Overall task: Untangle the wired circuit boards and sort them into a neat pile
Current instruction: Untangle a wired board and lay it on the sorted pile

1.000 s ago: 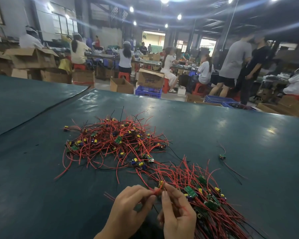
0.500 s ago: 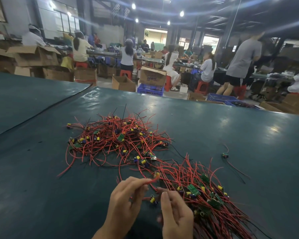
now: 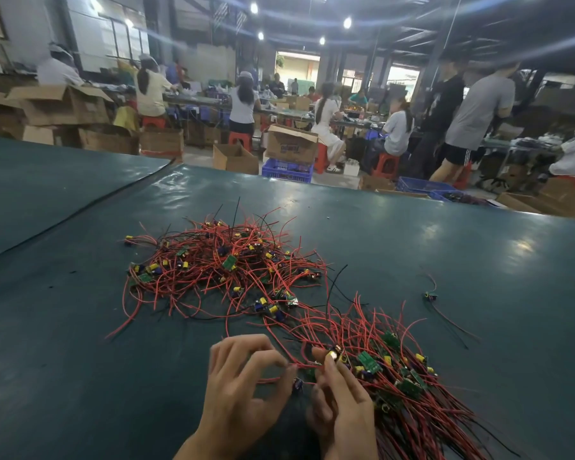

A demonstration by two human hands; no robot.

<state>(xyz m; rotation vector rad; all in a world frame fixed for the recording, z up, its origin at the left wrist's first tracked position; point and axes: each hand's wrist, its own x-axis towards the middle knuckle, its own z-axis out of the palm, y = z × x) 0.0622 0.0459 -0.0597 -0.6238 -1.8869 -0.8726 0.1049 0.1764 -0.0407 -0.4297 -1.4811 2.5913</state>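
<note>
A tangled heap of small green circuit boards with red and black wires [image 3: 219,263] lies in the middle of the dark green table [image 3: 445,267]. A second pile with its wires lying more in line [image 3: 399,376] stretches to the near right. My left hand [image 3: 243,390] pinches a red wire between thumb and forefinger. My right hand [image 3: 341,406] holds a wired board at the near pile's left edge; a brass-topped part shows above its fingertips. A short red wire spans between both hands.
One stray wired board [image 3: 430,296] lies alone to the right, its thin leads trailing toward me. Past the table's far edge stand cardboard boxes [image 3: 291,144], blue crates [image 3: 287,170] and several seated and standing people.
The camera has tipped up a little. My hands have drawn slightly apart, and the board in my right hand has moved right against the near pile.
</note>
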